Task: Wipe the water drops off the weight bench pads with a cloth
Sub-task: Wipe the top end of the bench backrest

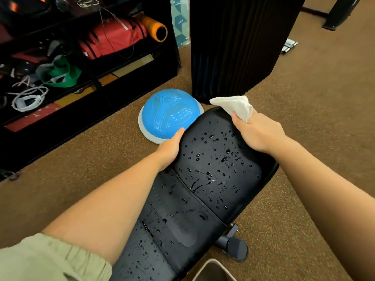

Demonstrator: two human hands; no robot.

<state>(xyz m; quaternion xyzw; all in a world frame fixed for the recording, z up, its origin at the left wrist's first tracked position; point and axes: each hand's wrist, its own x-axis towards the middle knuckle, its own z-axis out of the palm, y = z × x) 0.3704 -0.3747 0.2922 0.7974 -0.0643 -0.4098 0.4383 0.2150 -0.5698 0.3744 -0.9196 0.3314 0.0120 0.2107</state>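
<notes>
A black weight bench pad point(215, 171) runs from the bottom centre up toward the middle, dotted with many water drops. A seam splits it into a far pad and a near pad point(162, 236), both wet. My left hand point(170, 151) grips the far pad's left edge, thumb on top. My right hand point(257, 132) holds a folded white cloth point(233, 105) at the far right corner of the pad, with the cloth sticking up past the pad's end.
A blue balance dome point(168, 113) lies on the brown carpet just beyond the bench's left side. Black shelving point(85, 57) with bags, ropes and a roller fills the left. A dark ribbed column point(233, 47) stands behind. A bench foot point(233, 246) and a bin rim point(213, 268) sit bottom right.
</notes>
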